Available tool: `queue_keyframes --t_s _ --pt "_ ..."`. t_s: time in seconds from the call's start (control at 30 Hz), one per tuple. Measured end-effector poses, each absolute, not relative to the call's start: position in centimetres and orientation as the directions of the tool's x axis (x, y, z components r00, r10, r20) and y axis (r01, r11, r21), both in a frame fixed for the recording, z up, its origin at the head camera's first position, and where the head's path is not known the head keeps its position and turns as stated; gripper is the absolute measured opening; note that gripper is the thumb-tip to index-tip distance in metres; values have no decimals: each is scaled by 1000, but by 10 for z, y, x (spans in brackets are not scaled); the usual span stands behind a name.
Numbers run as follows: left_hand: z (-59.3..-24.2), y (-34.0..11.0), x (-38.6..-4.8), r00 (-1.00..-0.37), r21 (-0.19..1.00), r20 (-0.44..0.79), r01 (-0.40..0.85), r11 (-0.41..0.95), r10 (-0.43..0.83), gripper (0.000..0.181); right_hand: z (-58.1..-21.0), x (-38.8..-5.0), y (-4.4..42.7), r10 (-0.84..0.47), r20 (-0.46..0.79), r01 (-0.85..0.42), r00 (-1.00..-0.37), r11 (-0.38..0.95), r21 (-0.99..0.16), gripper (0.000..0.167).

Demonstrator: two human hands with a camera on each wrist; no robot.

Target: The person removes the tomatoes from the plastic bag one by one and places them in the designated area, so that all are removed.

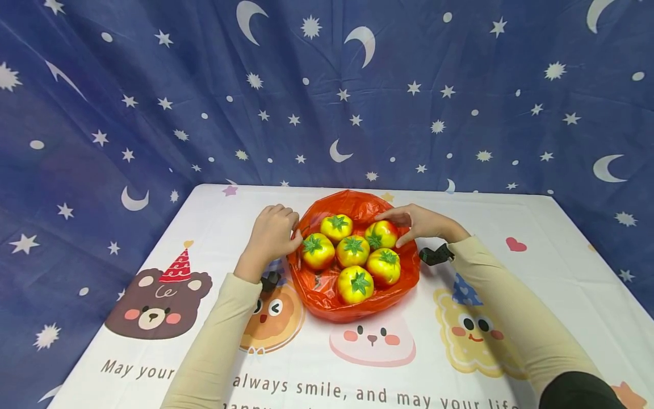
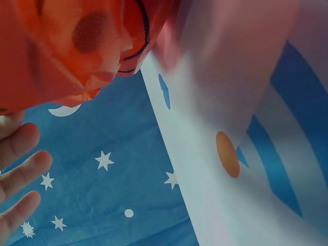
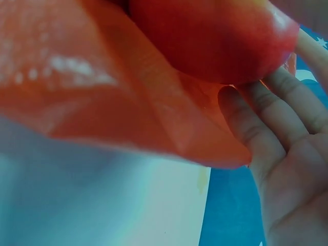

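Observation:
On the table lies an opened red plastic bag (image 1: 311, 289) with several yellow-and-red toy tomatoes in it, each with a green leafy top. At the bag's left rim, my left hand (image 1: 273, 233) pinches the plastic between thumb and index finger; the other fingers (image 2: 25, 166) show loosely bent in the left wrist view. My right hand (image 1: 421, 221) reaches over the right rim and grips the rightmost tomato (image 1: 381, 234), thumb on the near side and fingers on the far side. That tomato's red side (image 3: 215, 41) rests against the fingers in the right wrist view.
A white tablecloth (image 1: 511, 312) printed with cartoon faces and lettering covers the table. Behind it hangs a blue curtain (image 1: 327, 74) with moons and stars. Black wrist devices sit under both wrists, the right one (image 1: 435, 255) close to the bag.

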State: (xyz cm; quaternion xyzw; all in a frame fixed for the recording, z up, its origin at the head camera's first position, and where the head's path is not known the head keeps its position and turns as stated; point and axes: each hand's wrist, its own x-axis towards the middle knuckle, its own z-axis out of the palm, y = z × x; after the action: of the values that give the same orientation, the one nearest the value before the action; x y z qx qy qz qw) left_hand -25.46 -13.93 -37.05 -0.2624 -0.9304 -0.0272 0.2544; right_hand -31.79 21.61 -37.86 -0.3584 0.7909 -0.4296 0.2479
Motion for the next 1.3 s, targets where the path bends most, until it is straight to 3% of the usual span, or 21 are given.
queue_keyframes --t_s 0.83,1.07,1.3 --pt "-373 -140 -255 -704 -76 536 509 857 465 16 -377 -316 217 -709 -81 -336 -700 429 -839 63" --pt "-372 -139 -254 -689 -77 560 510 857 460 15 -367 -315 219 -718 -62 -334 -693 396 -856 64" --pt "-372 -139 -254 -698 -72 553 505 860 456 17 -350 -312 219 -695 -73 -349 -715 445 -825 64"
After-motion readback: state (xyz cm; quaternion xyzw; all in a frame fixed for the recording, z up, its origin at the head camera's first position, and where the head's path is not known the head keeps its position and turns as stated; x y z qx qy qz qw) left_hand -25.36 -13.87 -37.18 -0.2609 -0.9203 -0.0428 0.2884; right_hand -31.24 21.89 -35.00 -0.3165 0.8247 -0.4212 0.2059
